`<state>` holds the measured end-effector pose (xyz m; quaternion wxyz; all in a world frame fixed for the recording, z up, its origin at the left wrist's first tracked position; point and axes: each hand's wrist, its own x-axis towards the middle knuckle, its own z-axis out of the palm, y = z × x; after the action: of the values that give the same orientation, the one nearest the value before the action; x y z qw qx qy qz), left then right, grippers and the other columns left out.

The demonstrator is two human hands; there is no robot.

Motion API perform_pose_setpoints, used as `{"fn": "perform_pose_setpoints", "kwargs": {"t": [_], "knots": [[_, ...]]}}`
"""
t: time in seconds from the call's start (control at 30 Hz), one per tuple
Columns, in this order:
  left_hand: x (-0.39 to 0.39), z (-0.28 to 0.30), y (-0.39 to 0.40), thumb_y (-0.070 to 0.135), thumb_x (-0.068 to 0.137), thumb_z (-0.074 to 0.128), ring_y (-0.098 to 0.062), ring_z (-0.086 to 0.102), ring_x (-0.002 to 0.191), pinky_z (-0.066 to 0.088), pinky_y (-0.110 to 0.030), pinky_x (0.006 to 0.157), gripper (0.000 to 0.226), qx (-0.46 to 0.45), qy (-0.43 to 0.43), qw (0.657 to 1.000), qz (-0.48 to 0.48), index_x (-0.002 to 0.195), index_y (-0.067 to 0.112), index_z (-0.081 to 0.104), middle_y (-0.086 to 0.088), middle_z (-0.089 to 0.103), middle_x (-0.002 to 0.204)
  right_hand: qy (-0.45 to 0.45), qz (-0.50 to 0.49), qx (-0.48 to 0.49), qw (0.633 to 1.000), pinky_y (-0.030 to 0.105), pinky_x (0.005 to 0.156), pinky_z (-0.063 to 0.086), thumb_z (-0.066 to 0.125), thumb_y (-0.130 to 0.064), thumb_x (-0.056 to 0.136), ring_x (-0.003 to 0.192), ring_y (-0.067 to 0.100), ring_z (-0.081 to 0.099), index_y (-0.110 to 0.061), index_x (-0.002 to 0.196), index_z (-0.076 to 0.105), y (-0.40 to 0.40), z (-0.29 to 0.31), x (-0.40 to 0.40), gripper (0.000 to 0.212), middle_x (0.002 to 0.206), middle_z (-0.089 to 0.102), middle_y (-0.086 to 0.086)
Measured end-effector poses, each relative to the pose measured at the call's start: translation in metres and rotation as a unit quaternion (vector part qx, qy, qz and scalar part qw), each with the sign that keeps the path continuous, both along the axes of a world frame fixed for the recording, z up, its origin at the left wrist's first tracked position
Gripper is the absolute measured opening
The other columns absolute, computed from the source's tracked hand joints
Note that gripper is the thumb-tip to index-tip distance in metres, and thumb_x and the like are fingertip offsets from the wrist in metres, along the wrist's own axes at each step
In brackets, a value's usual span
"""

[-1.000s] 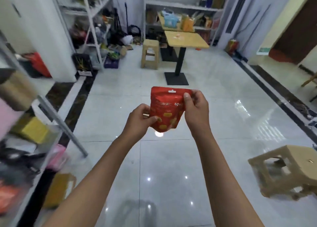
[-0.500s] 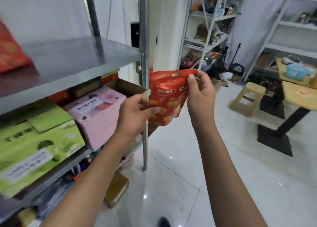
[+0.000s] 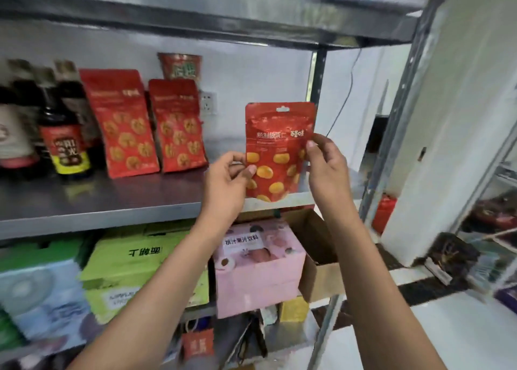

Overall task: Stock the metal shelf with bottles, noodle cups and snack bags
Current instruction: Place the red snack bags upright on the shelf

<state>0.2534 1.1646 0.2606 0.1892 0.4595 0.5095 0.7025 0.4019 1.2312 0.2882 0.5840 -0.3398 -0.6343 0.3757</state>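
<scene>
Both hands, left hand point(image 3: 229, 174) and right hand point(image 3: 326, 164), pinch the red bag point(image 3: 277, 148) by its sides, up in front of the shelf point(image 3: 112, 202). Set down crooked, it might flop over

This looks like a small shop's stockroom: a bare metal shelf point(image 3: 117, 204) carries retail goods lined up facing out, with dark sauce bottles point(image 3: 65, 134), matching red snack bags point(image 3: 123, 123) and a noodle cup point(image 3: 180, 67) behind them. On the tier below sit unopened cartons of drinks, a green carton point(image 3: 134, 260) and a pink carton point(image 3: 260, 269), beside an open cardboard box point(image 3: 321, 274). More racking point(image 3: 500, 230) with blurred goods stands to the right on a glossy tiled floor point(image 3: 461, 336)
</scene>
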Motion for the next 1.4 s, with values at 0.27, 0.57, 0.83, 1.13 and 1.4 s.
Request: {"fn": "perform_pose_setpoints", "kwargs": {"t": [0.27,0.57,0.83,1.13,1.4], "knots": [[-0.065,-0.014,0.070,0.006,0.093,0.060,-0.020,0.064,0.072,0.051,-0.033,0.070,0.030,-0.079,0.052,0.976,0.197,0.076,0.027,0.048,0.002,0.065,0.076,-0.099,0.047,-0.052,0.993,0.045,0.100,0.047,0.038,-0.036,0.102,0.108,0.021,0.061,-0.026,0.111,0.052,0.084,-0.026,-0.060,0.019,0.114,0.063,0.001],[-0.104,-0.012,0.157,-0.001,0.090,0.047,-0.028,0.064,0.090,0.055,-0.043,0.079,0.018,-0.149,0.155,0.942,0.257,0.092,0.014,0.056,-0.010,0.068,0.094,-0.213,0.063,-0.103,0.970,0.043,0.097,0.046,0.029,-0.041,0.104,0.108,0.028,0.057,-0.015,0.117,0.052,0.147,-0.036,-0.090,0.038,0.120,0.060,0.008],[-0.129,-0.016,0.204,-0.001,0.090,0.043,-0.026,0.061,0.083,0.044,-0.032,0.068,0.017,-0.160,0.215,0.915,0.302,0.095,0.006,0.057,-0.012,0.066,0.088,-0.181,0.029,-0.122,0.975,0.050,0.093,0.051,0.031,-0.048,0.097,0.096,0.026,0.062,-0.020,0.101,0.058,0.185,-0.056,-0.109,0.039,0.104,0.066,0.006],[-0.114,-0.018,0.201,0.008,0.095,0.044,-0.028,0.062,0.088,0.048,-0.035,0.076,0.018,-0.138,0.232,0.908,0.320,0.110,0.007,0.055,-0.009,0.066,0.094,-0.111,0.033,-0.157,0.981,0.042,0.076,0.057,0.040,-0.041,0.098,0.081,0.027,0.065,-0.018,0.084,0.059,0.191,-0.059,-0.111,0.033,0.088,0.068,0.010],[-0.081,-0.014,0.183,0.001,0.094,0.044,-0.028,0.015,0.149,0.018,-0.040,0.121,0.066,-0.066,0.179,0.954,0.231,0.153,0.003,0.014,-0.017,0.018,0.160,-0.071,-0.087,-0.169,0.979,0.019,0.051,0.050,0.044,-0.021,0.100,0.072,0.022,0.060,-0.005,0.096,0.061,0.155,-0.041,-0.091,0.023,0.086,0.064,0.008]]}}
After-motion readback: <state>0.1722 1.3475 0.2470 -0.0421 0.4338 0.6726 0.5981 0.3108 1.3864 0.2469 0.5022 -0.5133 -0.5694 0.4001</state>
